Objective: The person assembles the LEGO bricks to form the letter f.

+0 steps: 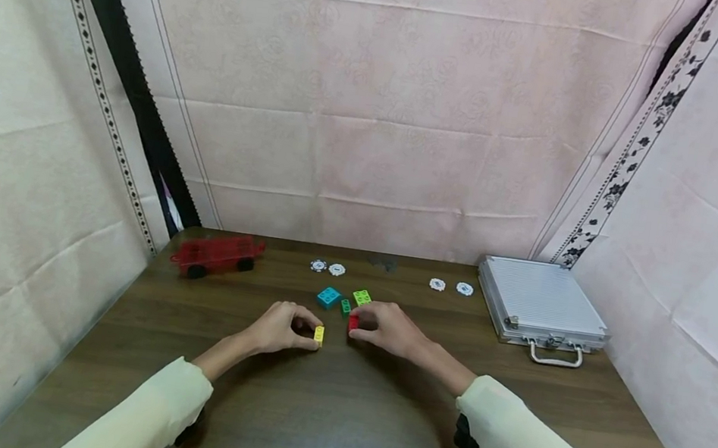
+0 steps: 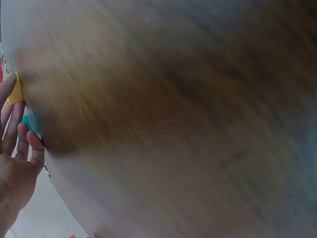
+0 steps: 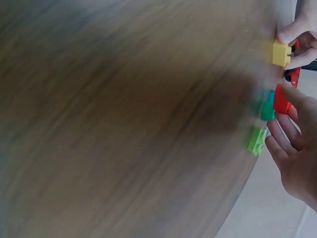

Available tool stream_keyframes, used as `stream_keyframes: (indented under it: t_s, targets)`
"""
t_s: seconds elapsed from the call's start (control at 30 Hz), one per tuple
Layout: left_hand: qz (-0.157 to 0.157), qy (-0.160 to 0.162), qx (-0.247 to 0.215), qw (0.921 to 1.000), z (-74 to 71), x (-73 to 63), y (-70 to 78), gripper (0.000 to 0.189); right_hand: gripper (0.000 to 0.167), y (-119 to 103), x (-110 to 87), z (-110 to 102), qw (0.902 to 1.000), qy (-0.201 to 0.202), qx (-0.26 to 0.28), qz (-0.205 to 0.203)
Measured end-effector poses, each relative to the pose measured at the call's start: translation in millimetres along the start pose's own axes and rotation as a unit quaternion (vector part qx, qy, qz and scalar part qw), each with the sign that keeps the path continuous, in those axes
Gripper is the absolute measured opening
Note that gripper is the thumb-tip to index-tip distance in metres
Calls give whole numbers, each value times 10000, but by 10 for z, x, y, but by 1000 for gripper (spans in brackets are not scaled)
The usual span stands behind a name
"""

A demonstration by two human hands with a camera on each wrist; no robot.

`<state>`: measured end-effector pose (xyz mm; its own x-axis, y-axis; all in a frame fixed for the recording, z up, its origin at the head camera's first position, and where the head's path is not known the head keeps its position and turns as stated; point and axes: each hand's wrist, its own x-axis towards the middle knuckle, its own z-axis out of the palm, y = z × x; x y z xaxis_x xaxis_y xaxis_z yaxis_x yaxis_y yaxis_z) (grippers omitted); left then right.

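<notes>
My left hand (image 1: pixel 280 329) pinches a yellow toy brick (image 1: pixel 319 335) between thumb and fingers, low over the table. In the left wrist view the same yellow brick (image 2: pixel 16 90) shows at the left edge. Just to the right, my right hand (image 1: pixel 389 328) pinches a red brick (image 1: pixel 353 323) by its ends; the right wrist view shows the red brick (image 3: pixel 282 100) between thumb and fingertips. Beyond the hands lie a blue brick (image 1: pixel 329 297), a small green brick (image 1: pixel 345 306) and a lime green brick (image 1: pixel 361 297), the last partly behind the right hand's fingers.
A red toy vehicle (image 1: pixel 217 255) stands at the table's back left. Several white poker chips, among them one chip (image 1: pixel 336 270) left of centre and another chip (image 1: pixel 464 288) to the right, lie near the back edge. A silver case (image 1: pixel 541 303) rests at the back right.
</notes>
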<state>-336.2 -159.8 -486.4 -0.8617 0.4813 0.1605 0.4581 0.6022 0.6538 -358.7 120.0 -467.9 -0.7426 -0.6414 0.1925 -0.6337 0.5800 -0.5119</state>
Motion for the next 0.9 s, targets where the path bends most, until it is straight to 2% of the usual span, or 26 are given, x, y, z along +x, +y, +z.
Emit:
stream_keyframes:
  t_s: [0.47, 0.73, 0.9]
  targets:
    - [-117, 56, 20, 9999, -2, 10, 15, 31, 35, -288, 163, 174, 9991, 48, -161, -384]
    - [-11, 139, 5, 9999, -13, 8, 9, 29, 31, -387, 210, 261, 9974, 256, -355, -566]
    - [78, 172, 15, 9998, -14, 3, -4, 24, 32, -438, 233, 280, 9985, 217, -149, -489]
